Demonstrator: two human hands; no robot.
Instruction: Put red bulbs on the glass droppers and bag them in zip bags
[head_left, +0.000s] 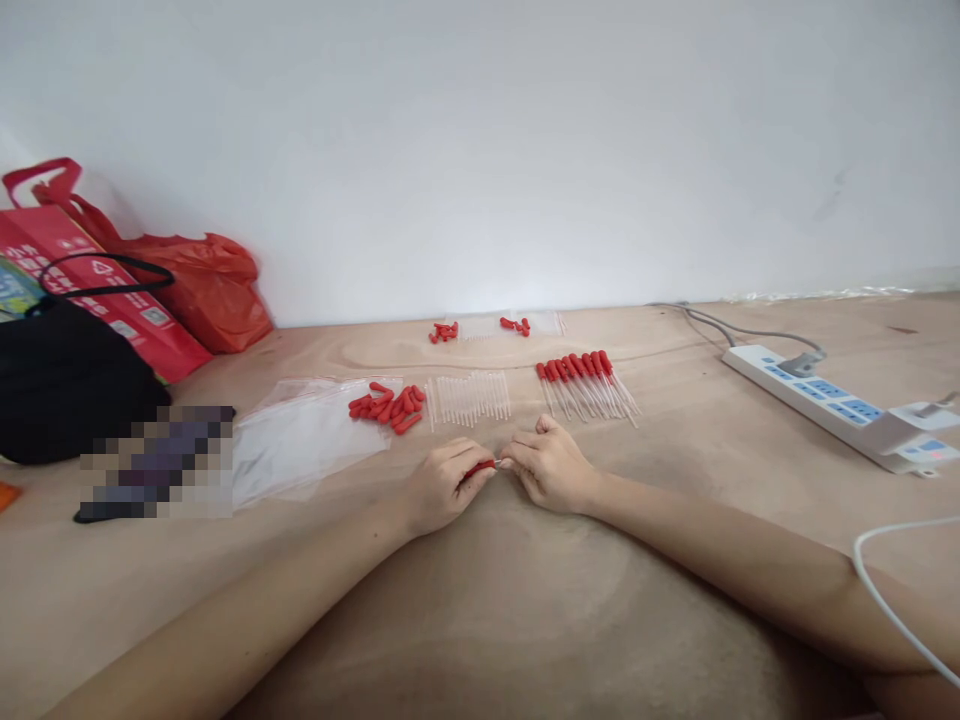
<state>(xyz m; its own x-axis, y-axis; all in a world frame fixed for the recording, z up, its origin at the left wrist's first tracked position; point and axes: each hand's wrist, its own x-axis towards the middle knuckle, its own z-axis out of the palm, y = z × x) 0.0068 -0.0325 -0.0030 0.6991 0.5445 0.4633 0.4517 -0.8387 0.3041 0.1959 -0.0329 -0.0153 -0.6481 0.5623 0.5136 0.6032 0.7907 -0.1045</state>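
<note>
My left hand (444, 487) is closed around a red rubber bulb (481, 467), its open end facing right. From the right, my right hand (553, 466) pinches a thin glass dropper tube, mostly covered by the fingers, whose tip meets the bulb's end. Just beyond my hands lies a row of clear glass tubes (471, 397). A pile of loose red bulbs (388, 405) sits to its left. On the right, several droppers with red bulbs fitted (585, 380) lie side by side.
Clear plastic bags (296, 440) lie left of the bulbs, beside a blurred-out dark flat object (161, 465). Smaller groups of bulbs (444, 332) and bagged tubes are near the wall. Red bags (202, 290) and a black bag (75, 380) stand left; a power strip (840, 405) lies right.
</note>
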